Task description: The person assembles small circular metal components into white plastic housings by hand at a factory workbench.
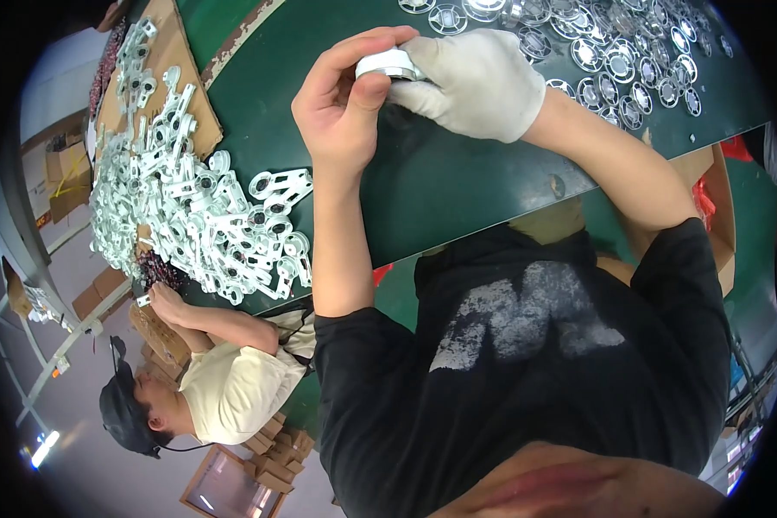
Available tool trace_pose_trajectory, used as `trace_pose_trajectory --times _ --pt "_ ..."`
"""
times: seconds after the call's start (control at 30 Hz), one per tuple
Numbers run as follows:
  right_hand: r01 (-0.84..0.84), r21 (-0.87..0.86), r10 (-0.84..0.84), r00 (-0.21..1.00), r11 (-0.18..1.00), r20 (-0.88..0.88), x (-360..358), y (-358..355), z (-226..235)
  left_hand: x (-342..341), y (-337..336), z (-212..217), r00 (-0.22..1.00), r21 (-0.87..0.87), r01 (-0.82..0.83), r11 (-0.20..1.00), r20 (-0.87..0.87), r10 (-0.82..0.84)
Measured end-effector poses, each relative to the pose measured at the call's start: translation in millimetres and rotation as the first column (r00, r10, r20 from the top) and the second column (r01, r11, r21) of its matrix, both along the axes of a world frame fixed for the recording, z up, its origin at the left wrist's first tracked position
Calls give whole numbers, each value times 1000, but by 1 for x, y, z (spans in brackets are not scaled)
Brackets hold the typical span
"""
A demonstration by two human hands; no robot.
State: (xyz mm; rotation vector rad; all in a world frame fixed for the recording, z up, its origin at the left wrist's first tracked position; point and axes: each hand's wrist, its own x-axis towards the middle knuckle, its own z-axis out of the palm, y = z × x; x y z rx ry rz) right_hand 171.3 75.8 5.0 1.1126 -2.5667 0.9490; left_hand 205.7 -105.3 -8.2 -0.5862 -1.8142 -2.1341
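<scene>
Over the green tabletop [457, 194], both my hands meet on a small round white part [387, 63] with a shiny rim along its lower edge. My bare left hand [341, 99] wraps its fingers and thumb around it from the left. My right hand [483, 85], in a white glove, pinches the same part from the right. The part's far side is hidden by my fingers. Just right of my gloved hand lie many loose round silver discs with spoked faces [622, 62].
A large heap of white plastic parts with round heads and arms [203, 203] covers the table's left, partly on flat cardboard [197, 95]. Beyond it a co-worker in a cream shirt [233, 393] handles a small piece. A cardboard box [716, 211] stands past the table edge at right.
</scene>
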Motion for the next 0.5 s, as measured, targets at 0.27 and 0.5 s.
trace_pose_trajectory --times 0.27,0.5 --pt "-47 312 -88 910 949 406 -8 3 18 -32 -51 24 807 -519 154 841 557 196" --pt "-156 229 66 932 961 357 -1 0 17 -72 -159 12 723 -53 -414 909 588 363"
